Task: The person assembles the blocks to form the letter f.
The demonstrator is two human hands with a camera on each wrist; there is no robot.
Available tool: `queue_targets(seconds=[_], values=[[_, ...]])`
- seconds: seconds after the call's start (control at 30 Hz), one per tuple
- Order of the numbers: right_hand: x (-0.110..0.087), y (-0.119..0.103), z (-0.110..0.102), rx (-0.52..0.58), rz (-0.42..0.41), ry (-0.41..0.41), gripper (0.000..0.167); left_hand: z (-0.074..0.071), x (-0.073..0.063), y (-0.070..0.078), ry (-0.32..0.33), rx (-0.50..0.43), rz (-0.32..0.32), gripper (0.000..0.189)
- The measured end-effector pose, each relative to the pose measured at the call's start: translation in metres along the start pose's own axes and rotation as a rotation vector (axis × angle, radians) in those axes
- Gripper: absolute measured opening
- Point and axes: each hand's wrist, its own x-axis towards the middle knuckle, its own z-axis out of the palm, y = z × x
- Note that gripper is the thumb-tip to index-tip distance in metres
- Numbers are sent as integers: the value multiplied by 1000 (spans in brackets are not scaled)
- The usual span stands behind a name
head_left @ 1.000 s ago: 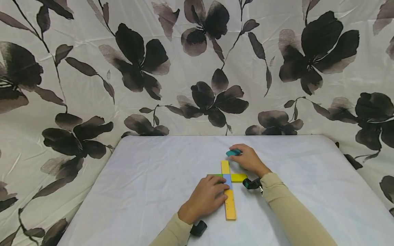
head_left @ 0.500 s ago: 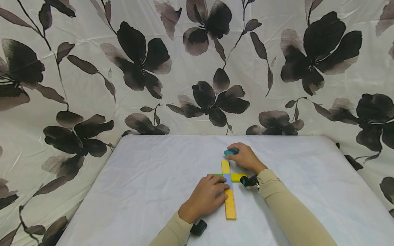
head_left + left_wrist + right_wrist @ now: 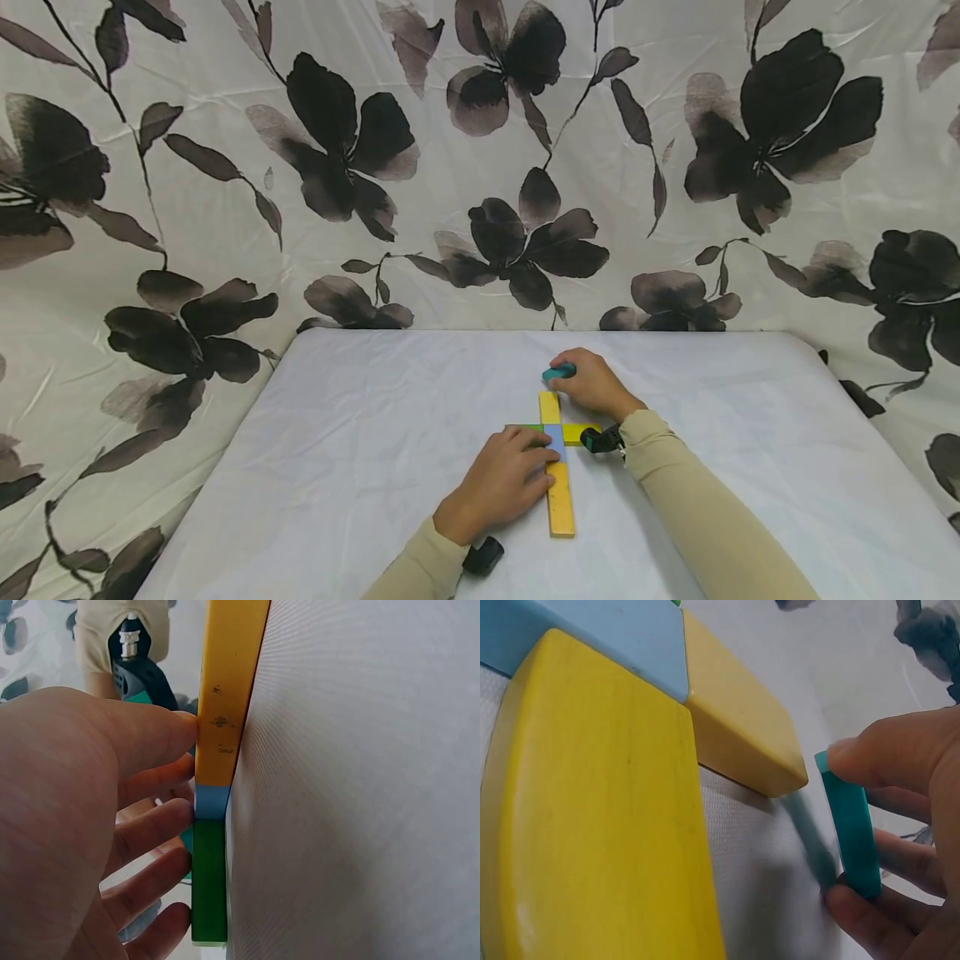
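Wooden blocks lie in a cross on the white table. At its centre is a blue block (image 3: 552, 433); a long orange-yellow block (image 3: 561, 508) extends toward me. A green block (image 3: 210, 881) forms the left arm, a bright yellow block (image 3: 615, 817) the right, and a paler yellow block (image 3: 550, 407) the far one. My left hand (image 3: 504, 475) rests along the left side, fingertips touching the orange, blue and green blocks. Between thumb and fingers, my right hand (image 3: 592, 385) pinches a teal block (image 3: 853, 836), held just beyond the far yellow block's end.
The table (image 3: 337, 467) has a white cover and ends at a far edge near a floral-patterned cloth (image 3: 495, 150). A black wrist camera (image 3: 483, 557) sits at the left wrist, and another camera (image 3: 600, 439) at the right wrist overlaps the bright yellow block.
My right hand has moved a little to the left with the teal block, bringing it over in line with the far yellow block. The left hand and the cross have stayed in place.
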Motion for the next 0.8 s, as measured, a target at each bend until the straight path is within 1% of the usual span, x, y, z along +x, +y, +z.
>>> queue_targets(seconds=[0.47, 0.63, 0.8], values=[[1, 0, 4, -51, -17, -21, 32, 1, 0, 0, 9, 8, 10, 29], [-2, -1, 3, -50, -33, -28, 34, 0, -1, 0, 2, -5, 3, 29], [-1, -1, 3, -77, -40, -35, 34, 0, 0, 0, 0, -2, 4, 29]])
